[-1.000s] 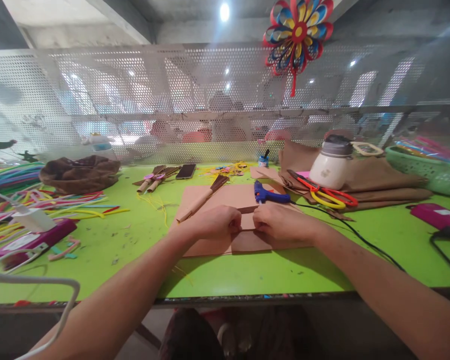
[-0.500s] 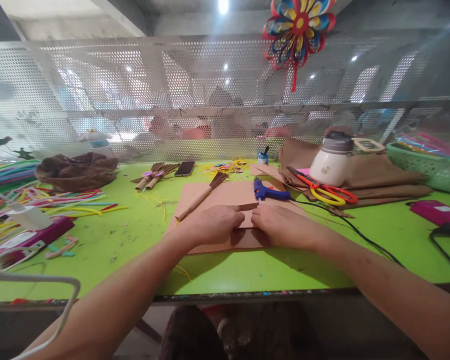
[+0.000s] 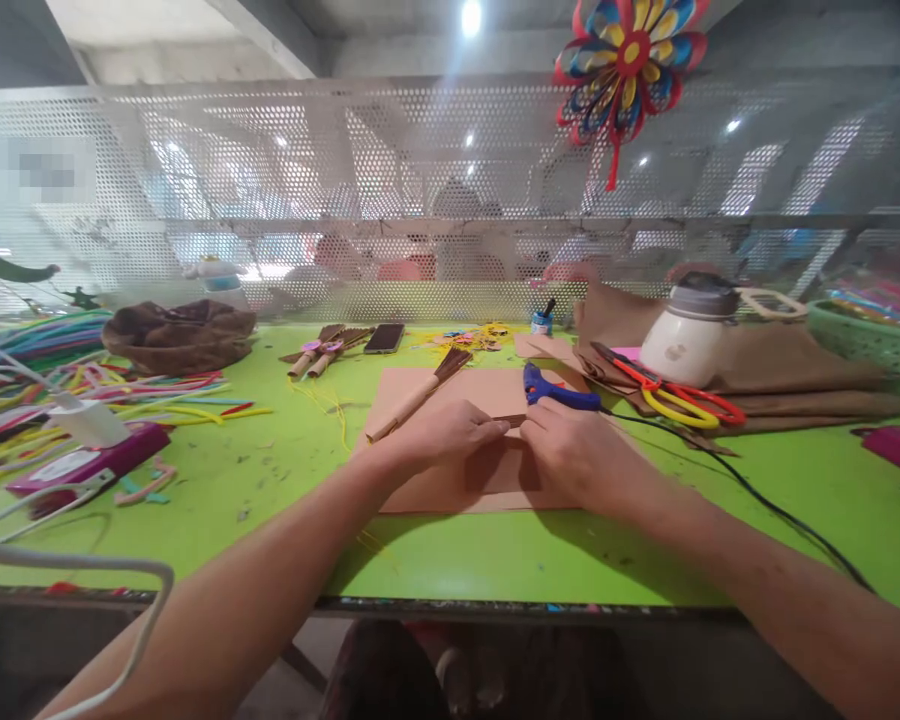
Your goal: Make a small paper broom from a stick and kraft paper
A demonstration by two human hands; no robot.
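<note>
Both hands meet over a sheet of brown paper [image 3: 487, 385] on the green table. My left hand [image 3: 461, 432] is closed on a narrow brown paper strip [image 3: 511, 420], at the strip's left part. Opposite it, my right hand [image 3: 566, 450] pinches the same strip's right part, close to a blue glue gun [image 3: 562, 392]. A rolled paper piece with a dark fringed end [image 3: 416, 400] lies to the left of my left hand. Shadows fall on the paper below my fingers.
Red and yellow scissors [image 3: 667, 395] and a white jar [image 3: 686, 335] stand at the right by folded brown paper [image 3: 810, 370]. A black cord crosses the right side. Left are a brown bowl-like cloth [image 3: 180, 338], colored strips and a charger [image 3: 94, 422]; a phone [image 3: 385, 338] lies behind.
The view has shifted, moving the table objects rightward in the picture. My hands have changed their grip on the strip, and my right hand sits nearer the glue gun.
</note>
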